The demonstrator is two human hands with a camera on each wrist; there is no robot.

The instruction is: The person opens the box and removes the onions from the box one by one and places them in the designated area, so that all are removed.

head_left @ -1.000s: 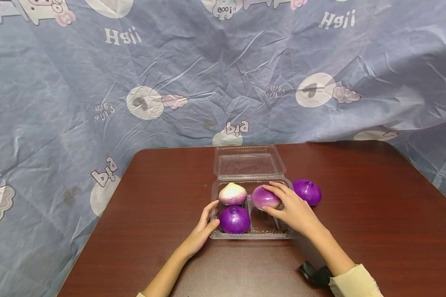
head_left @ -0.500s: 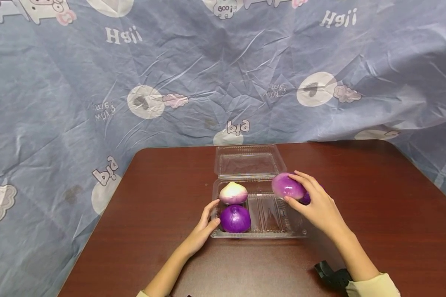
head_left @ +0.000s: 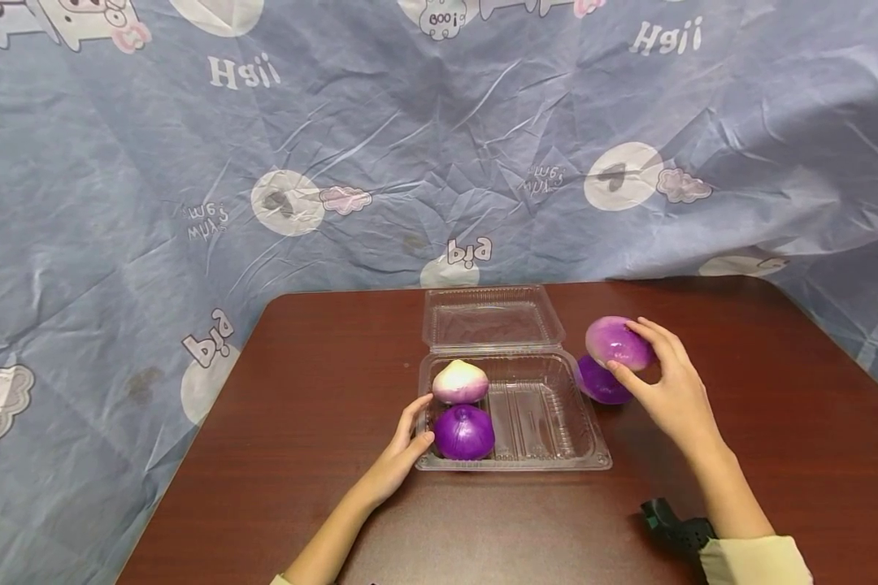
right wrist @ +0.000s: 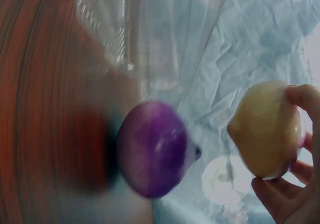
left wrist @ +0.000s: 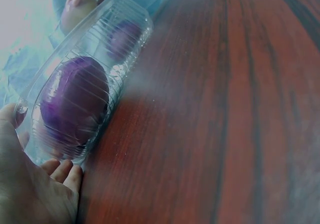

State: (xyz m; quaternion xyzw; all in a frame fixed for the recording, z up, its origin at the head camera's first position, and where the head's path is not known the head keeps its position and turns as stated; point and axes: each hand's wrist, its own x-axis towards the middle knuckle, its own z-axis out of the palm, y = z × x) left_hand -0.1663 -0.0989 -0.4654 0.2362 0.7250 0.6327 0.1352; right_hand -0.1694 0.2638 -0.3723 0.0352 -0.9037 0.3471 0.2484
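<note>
Holding a glossy lilac onion [head_left: 618, 343] aloft, the right hand [head_left: 675, 398] has its thumb and fingers curved round it; the right wrist view shows its cream-coloured side. A deep purple onion [head_left: 606, 391] sits on the table [head_left: 322, 374] just beside the right end of a clear plastic container [head_left: 512, 465], apart from the raised one and partly behind it in the head view. At the container's left end, the left hand [head_left: 402, 445] grips the edge, thumb at the rim and fingers against the end wall. Within the left half lie two more: a cream-topped onion [head_left: 458, 380] at the back and a dark purple onion [head_left: 464, 433] in front. The hinged lid [head_left: 490, 325] lies open behind, and a printed blue cloth [head_left: 410, 122] hangs beyond the table.
</note>
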